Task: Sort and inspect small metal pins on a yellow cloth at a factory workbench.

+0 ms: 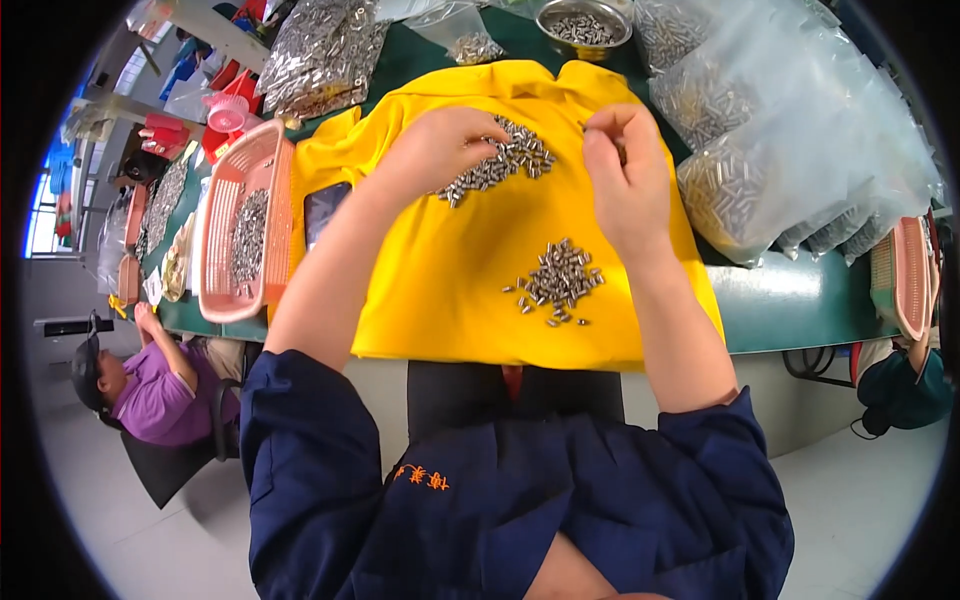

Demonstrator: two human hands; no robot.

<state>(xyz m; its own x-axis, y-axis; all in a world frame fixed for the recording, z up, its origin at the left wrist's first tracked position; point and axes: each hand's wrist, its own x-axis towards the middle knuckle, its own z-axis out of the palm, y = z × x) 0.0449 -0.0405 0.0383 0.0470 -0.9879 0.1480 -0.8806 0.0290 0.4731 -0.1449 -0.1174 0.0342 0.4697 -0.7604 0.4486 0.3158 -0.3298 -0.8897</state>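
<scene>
A yellow cloth (430, 290) lies over the table in front of me, with two heaps of small silver metal cylinders on it. At the larger far heap (525, 155), my left hand (435, 150) has its fingers curled in among the pieces; what they pinch is hidden. To the right, my right hand (630, 185) is raised above the cloth, thumb and forefinger pressed together. A tiny dark bit of a metal piece shows at its fingertips. The smaller near heap (560, 278) lies between my forearms, with several pieces scattered round it.
A pink basket (212, 240) of metal pieces stands left, a dark flat object (324, 212) beside it. Stuffed clear bags (725, 185) crowd the right; a metal bowl (600, 50) and a bag of flat parts (322, 60) sit at the back. Co-workers sit at both sides.
</scene>
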